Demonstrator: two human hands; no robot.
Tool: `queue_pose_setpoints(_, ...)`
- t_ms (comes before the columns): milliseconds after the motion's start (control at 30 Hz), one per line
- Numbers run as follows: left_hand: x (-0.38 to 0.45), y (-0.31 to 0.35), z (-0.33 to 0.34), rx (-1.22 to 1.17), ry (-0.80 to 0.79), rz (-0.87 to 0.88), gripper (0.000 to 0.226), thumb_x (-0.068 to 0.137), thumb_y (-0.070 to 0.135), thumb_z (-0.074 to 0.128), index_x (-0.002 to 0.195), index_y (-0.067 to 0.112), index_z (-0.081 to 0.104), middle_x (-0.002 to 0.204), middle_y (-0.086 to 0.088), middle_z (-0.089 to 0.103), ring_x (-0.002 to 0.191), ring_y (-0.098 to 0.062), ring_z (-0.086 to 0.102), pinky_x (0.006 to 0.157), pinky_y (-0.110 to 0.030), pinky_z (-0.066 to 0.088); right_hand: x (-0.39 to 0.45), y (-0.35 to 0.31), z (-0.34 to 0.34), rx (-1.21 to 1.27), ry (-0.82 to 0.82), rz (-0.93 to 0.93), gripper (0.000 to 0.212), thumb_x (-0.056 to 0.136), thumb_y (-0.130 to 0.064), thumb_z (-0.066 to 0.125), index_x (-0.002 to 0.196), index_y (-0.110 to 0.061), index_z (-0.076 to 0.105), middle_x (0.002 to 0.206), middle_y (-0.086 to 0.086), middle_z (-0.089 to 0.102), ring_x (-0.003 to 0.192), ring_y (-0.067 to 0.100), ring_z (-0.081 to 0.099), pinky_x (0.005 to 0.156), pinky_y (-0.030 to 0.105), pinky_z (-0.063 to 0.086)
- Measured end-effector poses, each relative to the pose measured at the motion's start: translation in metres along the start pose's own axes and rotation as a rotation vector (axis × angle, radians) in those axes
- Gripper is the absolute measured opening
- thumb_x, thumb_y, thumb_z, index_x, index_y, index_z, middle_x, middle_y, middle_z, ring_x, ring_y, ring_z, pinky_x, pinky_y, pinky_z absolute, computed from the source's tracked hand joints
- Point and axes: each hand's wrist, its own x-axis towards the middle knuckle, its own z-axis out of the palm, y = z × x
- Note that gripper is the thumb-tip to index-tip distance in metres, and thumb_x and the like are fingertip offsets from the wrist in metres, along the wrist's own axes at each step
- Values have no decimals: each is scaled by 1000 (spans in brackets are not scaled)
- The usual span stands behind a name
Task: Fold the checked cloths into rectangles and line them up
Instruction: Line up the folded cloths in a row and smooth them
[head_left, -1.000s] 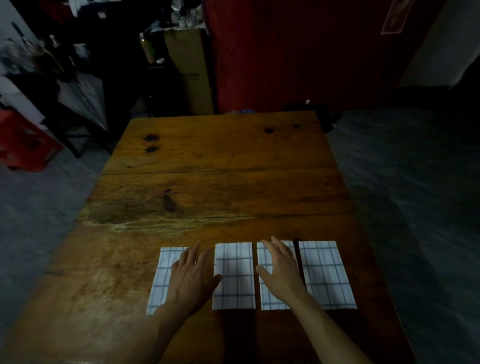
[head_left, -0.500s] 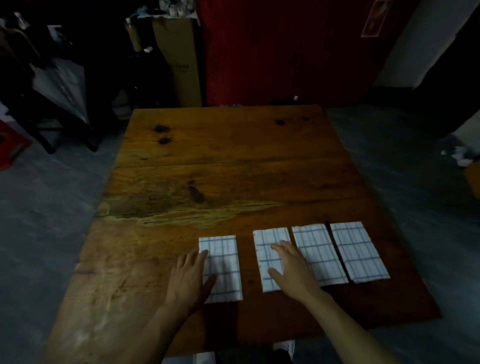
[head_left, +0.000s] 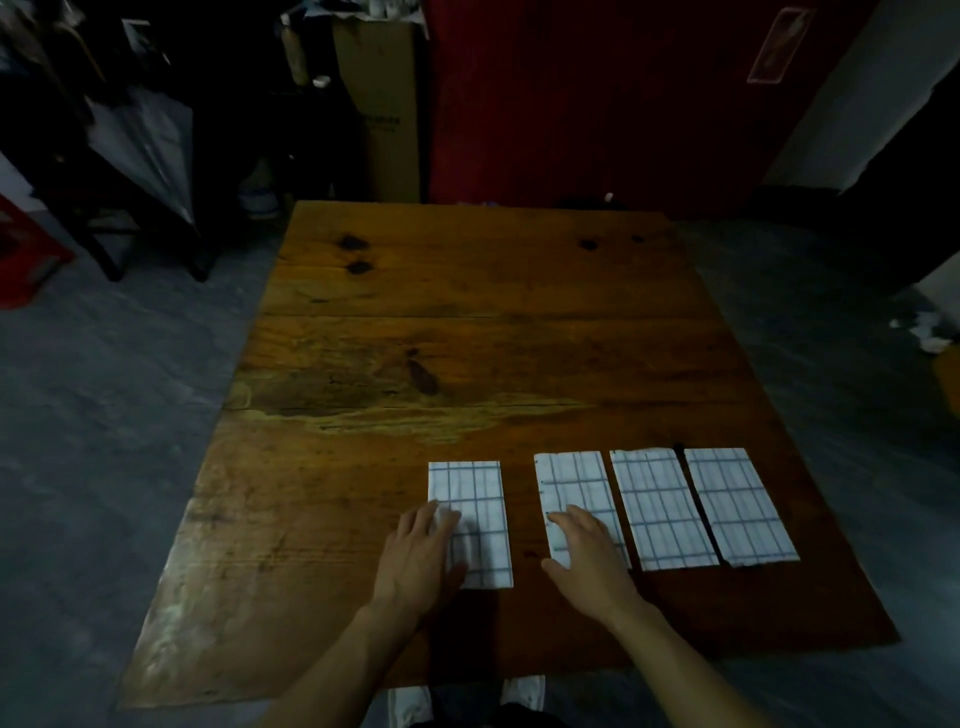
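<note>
Checked cloths lie folded into four rectangles along the lower right of the frame, near the front edge of the desk. The left hand rests flat on the leftmost cloth, fingers straight and close together, covering its near left corner; this grip pinches nothing, it only presses, which suits sliding a thin fold without opening it. The right hand lies the same way on the second cloth, fingers loosely spread, thumb out to the left. A strip of bare wood separates these two cloths, while the second cloth, third cloth and fourth cloth sit just beside one another with narrow dark gaps. The leftmost one looks like the piece left to close up to the row.

Nothing stands between the cloths. Past the desk, at the upper middle of the frame, is a tall cardboard box against a red wall. Dark furniture crowds the upper left. White shoe tips show below the desk's edge.
</note>
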Motion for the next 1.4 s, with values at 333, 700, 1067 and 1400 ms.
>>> queue_pose_setpoints(333,17,14,5,121,-94,-1,83,83,45,69,149,34,21,161,0,11,148,-28,5,118,-48,25,22,16,-7,-118,25,19,73,89,3,57,147,-35,36,160,0,18,148,21,12,117,38,28)
queue_pose_setpoints(700,16,17,15,107,-89,1,78,80,47,72,144,35,29,159,1,11,146,-27,6,118,-49,25,28,28,4,-117,19,39,69,89,-7,61,147,-35,35,159,1,15,147,20,11,117,39,31)
queue_pose_setpoints(1067,30,21,14,99,-88,6,78,79,49,72,144,35,30,159,2,13,145,-24,9,119,-44,22,26,30,6,-95,49,41,70,88,-7,62,144,-39,36,158,-3,15,146,19,10,116,37,32)
queue_pose_setpoints(1400,29,33,4,169,-92,-13,85,78,61,67,146,40,22,161,1,6,148,-29,1,119,-50,11,27,31,7,-92,60,39,71,88,-7,61,145,-39,34,158,-4,15,146,19,9,115,35,31)
